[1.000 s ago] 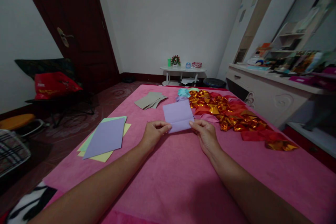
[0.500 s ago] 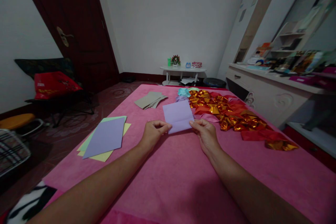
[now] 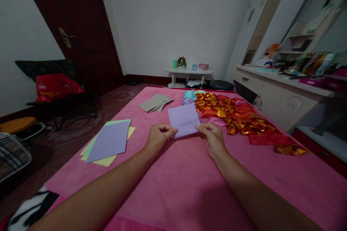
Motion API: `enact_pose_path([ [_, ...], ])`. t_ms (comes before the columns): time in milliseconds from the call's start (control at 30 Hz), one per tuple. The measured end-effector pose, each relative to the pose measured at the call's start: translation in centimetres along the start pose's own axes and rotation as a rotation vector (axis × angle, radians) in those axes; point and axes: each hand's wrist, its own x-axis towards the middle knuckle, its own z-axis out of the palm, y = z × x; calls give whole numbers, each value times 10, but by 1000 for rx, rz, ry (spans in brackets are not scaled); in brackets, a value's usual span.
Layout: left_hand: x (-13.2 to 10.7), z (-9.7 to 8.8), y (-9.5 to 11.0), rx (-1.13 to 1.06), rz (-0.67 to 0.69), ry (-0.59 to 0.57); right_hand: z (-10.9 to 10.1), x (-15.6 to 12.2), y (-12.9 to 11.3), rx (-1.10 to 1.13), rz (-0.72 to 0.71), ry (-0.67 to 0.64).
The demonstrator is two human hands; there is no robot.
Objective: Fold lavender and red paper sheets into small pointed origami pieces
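Note:
A small lilac paper sheet lies folded on the pink cloth in front of me. My left hand pinches its near left corner with fingers curled. My right hand pinches its near right corner the same way. Both hands rest on the cloth, with the paper's near edge between them.
A stack of lilac, green and yellow sheets lies to the left. Grey sheets sit further back. Gold and red foil pieces spread along the right, with pale blue folded paper behind. A white dresser stands at right.

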Motion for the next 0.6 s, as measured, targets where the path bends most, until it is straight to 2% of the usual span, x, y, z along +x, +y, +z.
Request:
enact_pose_path([
  [433, 1, 0, 0, 36, 40, 41, 3, -3, -2, -73, -9, 34],
  [600, 6, -3, -7, 63, 94, 44, 1, -5, -4, -305, -96, 26],
])
